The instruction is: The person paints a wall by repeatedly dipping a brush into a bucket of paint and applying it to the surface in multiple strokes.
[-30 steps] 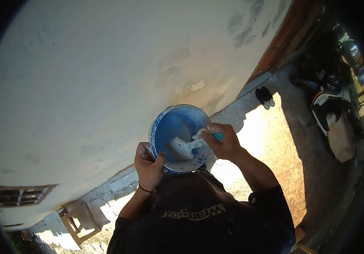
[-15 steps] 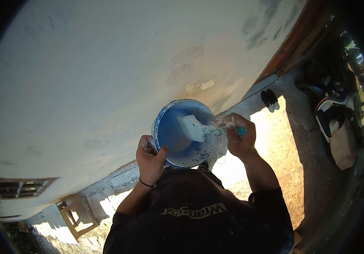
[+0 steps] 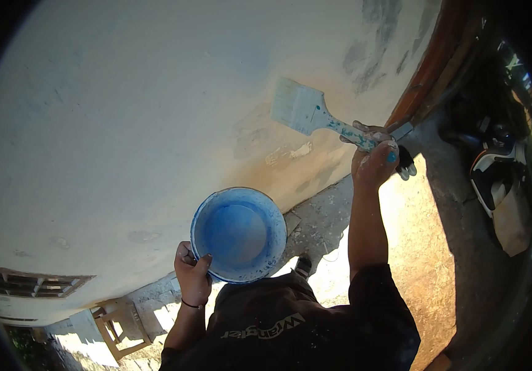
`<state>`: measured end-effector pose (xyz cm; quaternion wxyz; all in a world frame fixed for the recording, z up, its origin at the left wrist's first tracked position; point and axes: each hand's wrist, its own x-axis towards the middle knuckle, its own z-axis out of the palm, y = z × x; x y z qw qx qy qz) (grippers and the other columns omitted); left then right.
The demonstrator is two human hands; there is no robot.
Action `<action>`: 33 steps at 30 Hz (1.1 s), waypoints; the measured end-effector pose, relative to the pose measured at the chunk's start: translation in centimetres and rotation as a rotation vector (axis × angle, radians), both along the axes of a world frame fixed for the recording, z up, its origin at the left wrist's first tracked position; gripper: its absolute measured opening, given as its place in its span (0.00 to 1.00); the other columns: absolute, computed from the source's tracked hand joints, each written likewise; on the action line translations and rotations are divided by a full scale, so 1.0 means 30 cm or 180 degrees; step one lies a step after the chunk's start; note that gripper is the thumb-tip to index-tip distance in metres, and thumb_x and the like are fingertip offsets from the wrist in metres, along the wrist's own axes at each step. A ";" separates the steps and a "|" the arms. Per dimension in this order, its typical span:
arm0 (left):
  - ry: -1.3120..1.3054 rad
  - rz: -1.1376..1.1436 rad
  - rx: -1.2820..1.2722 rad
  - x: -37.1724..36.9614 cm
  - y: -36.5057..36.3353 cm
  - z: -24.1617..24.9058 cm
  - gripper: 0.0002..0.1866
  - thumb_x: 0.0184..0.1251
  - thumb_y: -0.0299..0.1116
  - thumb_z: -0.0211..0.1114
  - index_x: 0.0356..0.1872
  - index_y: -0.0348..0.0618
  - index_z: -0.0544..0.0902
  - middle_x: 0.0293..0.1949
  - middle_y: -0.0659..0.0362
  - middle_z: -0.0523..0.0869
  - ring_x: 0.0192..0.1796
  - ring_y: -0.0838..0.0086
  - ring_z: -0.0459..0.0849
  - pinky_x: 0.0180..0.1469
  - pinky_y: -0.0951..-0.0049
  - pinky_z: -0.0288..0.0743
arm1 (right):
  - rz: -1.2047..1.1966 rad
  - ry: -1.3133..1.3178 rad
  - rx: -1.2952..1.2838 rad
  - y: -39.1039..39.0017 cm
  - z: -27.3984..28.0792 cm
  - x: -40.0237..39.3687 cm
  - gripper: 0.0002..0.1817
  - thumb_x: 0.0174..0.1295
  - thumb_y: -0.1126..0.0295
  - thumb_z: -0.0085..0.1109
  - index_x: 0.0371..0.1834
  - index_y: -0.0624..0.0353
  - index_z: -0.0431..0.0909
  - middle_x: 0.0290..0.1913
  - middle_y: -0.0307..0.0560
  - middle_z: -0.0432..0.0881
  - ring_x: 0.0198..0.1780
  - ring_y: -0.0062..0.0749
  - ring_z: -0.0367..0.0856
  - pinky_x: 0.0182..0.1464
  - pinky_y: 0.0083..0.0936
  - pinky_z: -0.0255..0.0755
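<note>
A blue bucket (image 3: 239, 235), whitish inside with blue stains, hangs in front of my dark shirt. My left hand (image 3: 193, 270) grips its rim at the lower left, thumb over the edge. Higher and to the right, my right hand (image 3: 374, 154) is closed round the handle of a wide brush (image 3: 300, 106) with teal paint spots. The brush's pale bristles point left, in front of the pale wall (image 3: 136, 123); whether they touch it I cannot tell. Bare, brownish patches mark the wall near the brush.
A wooden stool (image 3: 122, 328) stands at the lower left, below a barred vent (image 3: 34, 281). Dark shoes (image 3: 407, 164) lie on the ground beyond my right hand. At the far right is a motorbike (image 3: 491, 167). Brown wooden trim (image 3: 430, 74) edges the wall.
The brush has come out of the bucket and moved up towards the wall with my right hand. My left hand and the bucket have shifted down and left.
</note>
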<state>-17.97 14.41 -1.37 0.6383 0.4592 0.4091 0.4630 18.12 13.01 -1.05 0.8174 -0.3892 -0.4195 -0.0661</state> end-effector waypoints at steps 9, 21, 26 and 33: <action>0.0291 0.0489 -0.0087 0.043 -0.081 -0.013 0.12 0.48 0.14 0.55 0.34 0.38 0.68 0.30 0.57 0.78 0.31 0.79 0.78 0.38 0.79 0.73 | -0.0033 -0.0239 -0.0107 0.111 -0.125 0.178 0.33 0.62 0.40 0.41 0.31 0.67 0.69 0.30 0.54 0.76 0.27 0.40 0.80 0.32 0.33 0.79; 0.0394 0.0576 -0.0374 0.198 -0.170 -0.054 0.13 0.49 0.14 0.56 0.37 0.37 0.68 0.32 0.55 0.79 0.33 0.76 0.80 0.36 0.77 0.76 | 0.0820 -0.0543 0.0745 0.165 -0.151 0.273 0.25 0.64 0.46 0.41 0.31 0.62 0.69 0.33 0.54 0.74 0.33 0.44 0.80 0.33 0.43 0.82; 0.0643 0.0509 -0.0410 0.255 -0.193 -0.061 0.14 0.49 0.14 0.57 0.37 0.37 0.68 0.32 0.56 0.79 0.33 0.77 0.80 0.37 0.77 0.76 | 0.0264 -0.0692 0.0484 0.169 -0.134 0.293 0.28 0.64 0.44 0.40 0.30 0.63 0.70 0.31 0.54 0.75 0.32 0.41 0.80 0.31 0.37 0.80; 0.0482 0.0402 -0.0392 0.288 -0.201 -0.045 0.14 0.49 0.13 0.57 0.37 0.38 0.68 0.31 0.57 0.79 0.33 0.78 0.80 0.36 0.78 0.75 | -0.0256 -0.0149 0.0248 -0.095 -0.136 0.373 0.26 0.67 0.47 0.33 0.31 0.62 0.66 0.29 0.50 0.71 0.27 0.35 0.77 0.27 0.29 0.78</action>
